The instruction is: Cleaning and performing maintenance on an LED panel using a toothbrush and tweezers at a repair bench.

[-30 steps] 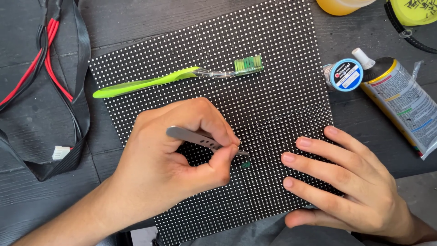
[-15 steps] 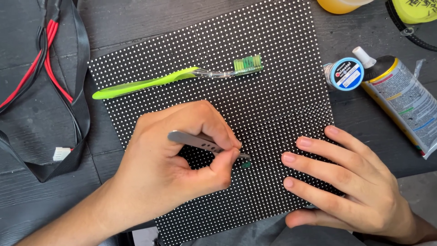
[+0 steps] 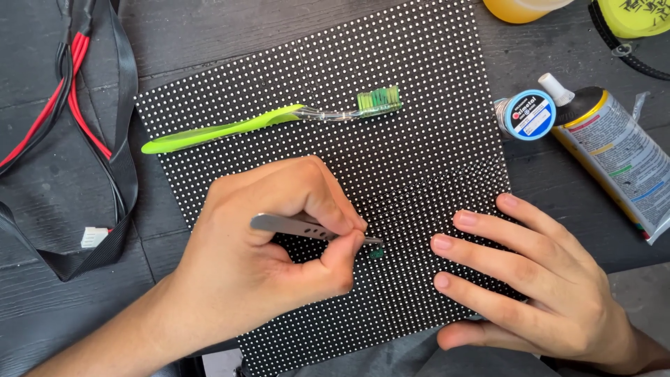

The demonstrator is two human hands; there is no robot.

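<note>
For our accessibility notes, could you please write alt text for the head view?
A left hand pinches metal tweezers, tips at a small green spot on a black dotted panel, while the right hand lies flat on the panel. A green toothbrush lies on it; a tube, a reel and cables lie beside.

left hand [image 3: 279,251]: bare, no glove, no ring or band anywhere that shows
left forearm: bare too, no sleeve in sight all the way down to the bottom-left corner of the view
left nails: short, plain, no polish as far as I can tell
right hand [image 3: 541,283]: also bare, no rings, no glove
right fingers [image 3: 481,246]: four in view plus the thumb, nails trimmed short and plain
right wrist: bare, no watch or strap; it gets cut off at the bottom-right edge so can't say about a sleeve further up
</note>
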